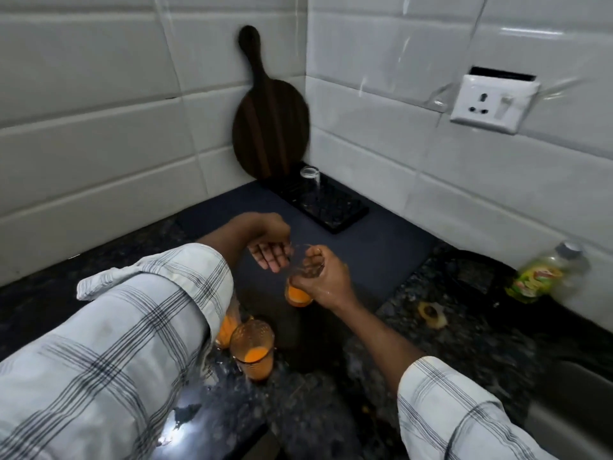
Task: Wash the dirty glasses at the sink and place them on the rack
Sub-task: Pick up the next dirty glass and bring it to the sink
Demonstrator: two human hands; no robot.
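White tile walls meet in a corner w/ a dark speckled counter (331, 410) below. R hand (326, 280) is wrapped around a dirty glass (300, 287) from the side, fingers over its rim; orange juice sits at the bottom, under the hand. L hand (270, 252) is loose, palm up, fingers spread, just beside that glass & holding nothing. Two more orange-stained glasses (252, 348) stand near the L sleeve, closer to the person. Black rack (335, 212) sits far back in the corner w/ one clean glass (310, 180) upside down on it, by a round wood board (270, 127).
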